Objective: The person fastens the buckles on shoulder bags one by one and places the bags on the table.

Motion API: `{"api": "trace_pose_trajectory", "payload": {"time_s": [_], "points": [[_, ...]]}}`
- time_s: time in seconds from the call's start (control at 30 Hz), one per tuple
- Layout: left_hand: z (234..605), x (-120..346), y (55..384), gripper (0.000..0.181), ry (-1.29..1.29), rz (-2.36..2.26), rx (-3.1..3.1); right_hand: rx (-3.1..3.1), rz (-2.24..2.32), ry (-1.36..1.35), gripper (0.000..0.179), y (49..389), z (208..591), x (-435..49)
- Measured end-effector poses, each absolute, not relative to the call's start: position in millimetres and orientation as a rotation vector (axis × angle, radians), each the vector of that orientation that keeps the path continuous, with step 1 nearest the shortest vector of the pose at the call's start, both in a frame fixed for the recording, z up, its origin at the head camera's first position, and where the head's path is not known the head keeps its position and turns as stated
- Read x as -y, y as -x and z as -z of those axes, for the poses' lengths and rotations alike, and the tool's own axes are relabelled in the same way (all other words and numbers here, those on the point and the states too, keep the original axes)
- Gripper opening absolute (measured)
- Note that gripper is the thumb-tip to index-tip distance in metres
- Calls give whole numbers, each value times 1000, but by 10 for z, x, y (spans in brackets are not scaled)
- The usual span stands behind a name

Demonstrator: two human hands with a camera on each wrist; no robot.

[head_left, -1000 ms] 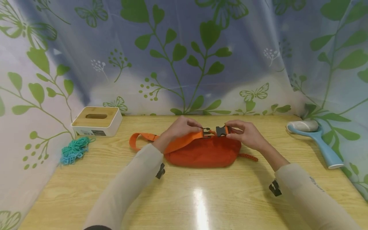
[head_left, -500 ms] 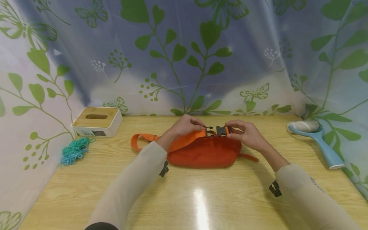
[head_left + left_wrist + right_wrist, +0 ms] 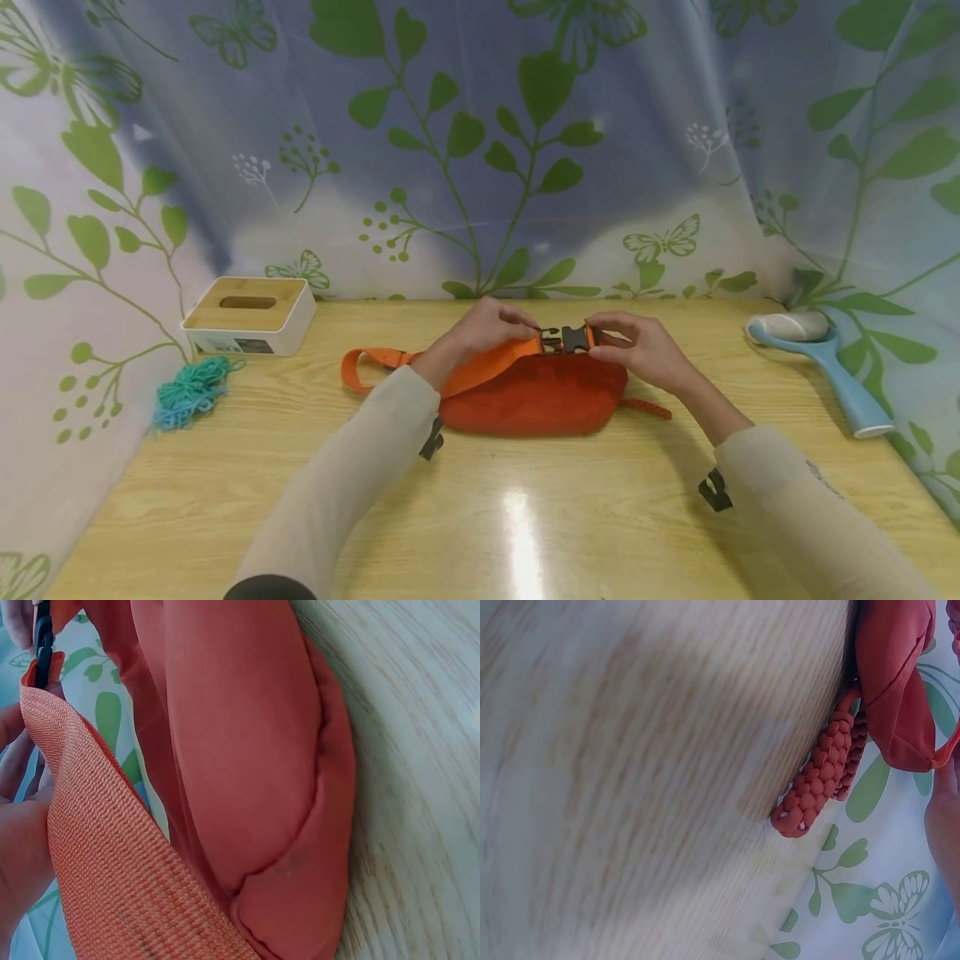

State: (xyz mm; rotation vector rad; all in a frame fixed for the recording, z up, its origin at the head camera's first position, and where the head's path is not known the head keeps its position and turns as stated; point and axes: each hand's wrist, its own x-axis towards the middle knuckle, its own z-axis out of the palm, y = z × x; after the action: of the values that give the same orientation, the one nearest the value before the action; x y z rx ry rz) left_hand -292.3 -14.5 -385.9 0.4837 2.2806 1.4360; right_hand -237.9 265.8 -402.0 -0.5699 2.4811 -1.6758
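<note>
A yellowish wood-grained bench (image 3: 600, 517) carried a red pouch (image 3: 532, 400) towards 12 o'clock. A wooden-topped tissue box (image 3: 251, 318) sat at 10 o'clock, teal-and-blue yarn (image 3: 192, 392) at 9, and a blue-handled roller (image 3: 843, 375) between 2 and 3.

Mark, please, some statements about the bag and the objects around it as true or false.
The left hand holds the orange strap. True.
The right hand holds the black socket half. True.
The buckle prongs are fully inside the black socket half. False: the buckle prongs show outside it.
The blue-handled roller lies left of the red bag. False: the blue-handled roller lies right of it.
The yarn lies closer to the tissue box than to the red bag. True.
</note>
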Motion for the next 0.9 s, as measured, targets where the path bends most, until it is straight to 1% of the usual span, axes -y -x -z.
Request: {"api": "trace_pose_trajectory", "payload": {"time_s": [0.43,0.9], "points": [[3854,114,2913,16,-480,-1431,-2311,-2468,1681,557,49,2383,3999,-2640],[3862,73,2898,18,-499,-1469,-2283,-2464,1673,566,50,2382,4009,-2618]]}}
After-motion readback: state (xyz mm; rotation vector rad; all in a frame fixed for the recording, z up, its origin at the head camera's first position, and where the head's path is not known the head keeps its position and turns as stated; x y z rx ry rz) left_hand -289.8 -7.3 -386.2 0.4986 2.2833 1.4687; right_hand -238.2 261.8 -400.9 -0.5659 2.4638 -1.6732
